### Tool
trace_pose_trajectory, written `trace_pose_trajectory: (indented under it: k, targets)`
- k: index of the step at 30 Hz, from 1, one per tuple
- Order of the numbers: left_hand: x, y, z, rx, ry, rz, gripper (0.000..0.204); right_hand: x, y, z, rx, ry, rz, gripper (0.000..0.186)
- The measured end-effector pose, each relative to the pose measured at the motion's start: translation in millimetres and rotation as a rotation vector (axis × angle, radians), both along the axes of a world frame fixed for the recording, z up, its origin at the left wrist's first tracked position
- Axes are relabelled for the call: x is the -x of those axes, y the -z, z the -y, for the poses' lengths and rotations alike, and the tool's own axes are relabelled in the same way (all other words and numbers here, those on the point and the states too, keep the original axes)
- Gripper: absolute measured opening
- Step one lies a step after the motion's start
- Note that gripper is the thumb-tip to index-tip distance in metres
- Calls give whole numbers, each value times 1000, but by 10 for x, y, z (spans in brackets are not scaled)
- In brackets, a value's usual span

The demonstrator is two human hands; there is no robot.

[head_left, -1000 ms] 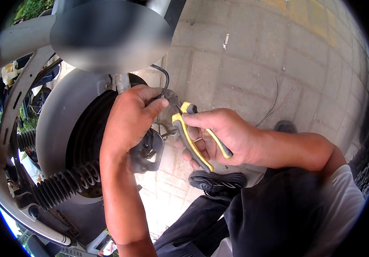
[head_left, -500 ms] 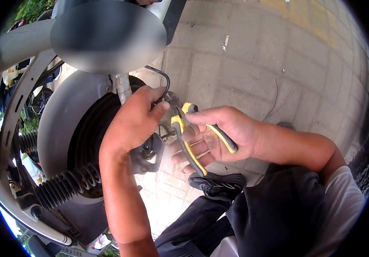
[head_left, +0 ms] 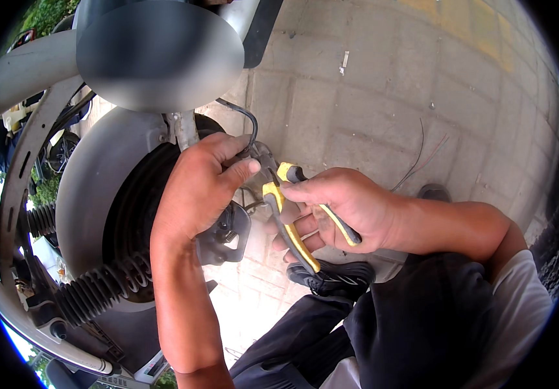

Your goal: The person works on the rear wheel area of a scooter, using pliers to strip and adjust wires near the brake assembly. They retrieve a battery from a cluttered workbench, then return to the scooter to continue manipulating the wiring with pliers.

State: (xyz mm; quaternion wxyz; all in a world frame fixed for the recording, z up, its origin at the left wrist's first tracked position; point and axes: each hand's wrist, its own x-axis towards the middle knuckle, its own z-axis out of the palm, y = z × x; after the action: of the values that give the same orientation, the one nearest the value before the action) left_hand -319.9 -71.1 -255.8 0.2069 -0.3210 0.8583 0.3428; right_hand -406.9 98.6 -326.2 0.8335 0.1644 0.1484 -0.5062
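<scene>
Pliers [head_left: 273, 193]: where are they?

Mid-scene, between the two hands, their head by the left hand's fingertips, their yellow and black handles slanting near and to the right.

How does the right hand [head_left: 354, 204] hold them?

Loosely. It is partly open, thumb across the right handle, the other fingers spread behind the left one. The handles stand well apart.

And the left hand [head_left: 202, 178]?

Nearly closed, thumb and fingers pinching a black cable [head_left: 254, 121] that curves in from the far side, just beside the pliers' head. Whether the jaws touch it, I cannot tell.

What lies around?

A wheel [head_left: 124, 201] on the left, with a black spring [head_left: 88, 298] on its near side. Thin wires [head_left: 411, 173] lie on the paving [head_left: 357, 117] to the right, and a black shoe [head_left: 341, 279] is near, below the handles.
</scene>
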Motion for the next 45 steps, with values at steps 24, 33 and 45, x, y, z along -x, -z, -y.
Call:
trace_pose_trajectory:
  k: [24, 33, 45]
  targets:
    - [-2, 23, -25, -38, -55, -33, 30, 109, 48, -9, 21, -34, 39, 37]
    - [14, 35, -31, 4, -11, -25, 26, 110, -3, -1, -11, -10, -105, 33]
    - [-19, 34, -68, 13, -55, -70, 30, 184, -4, -22, -2, -67, -123, 33]
